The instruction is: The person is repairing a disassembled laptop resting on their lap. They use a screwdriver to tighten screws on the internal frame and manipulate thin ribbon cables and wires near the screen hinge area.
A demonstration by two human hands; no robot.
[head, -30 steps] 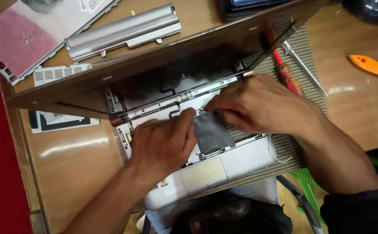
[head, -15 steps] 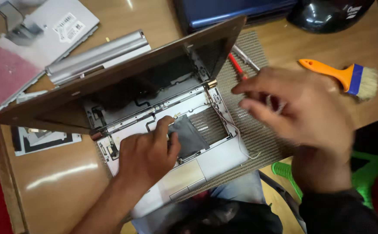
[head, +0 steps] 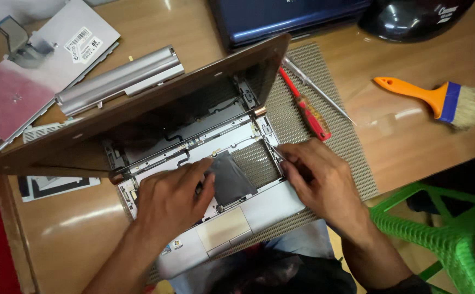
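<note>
Here, left hand (head: 175, 198) pressing dark sheet (head: 231, 179); right hand (head: 318, 179) touching laptop base (head: 273, 201)

Your silver laptop base (head: 259, 204) lies keyboardless, lid tilted open; a dark film flap (head: 229, 179) sits lifted over its middle.

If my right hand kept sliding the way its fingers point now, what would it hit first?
The right hand points up and left across the open laptop base. The first thing in that line looks like the dark grey sheet your left hand is touching, though depth is hard to judge from above.
</note>
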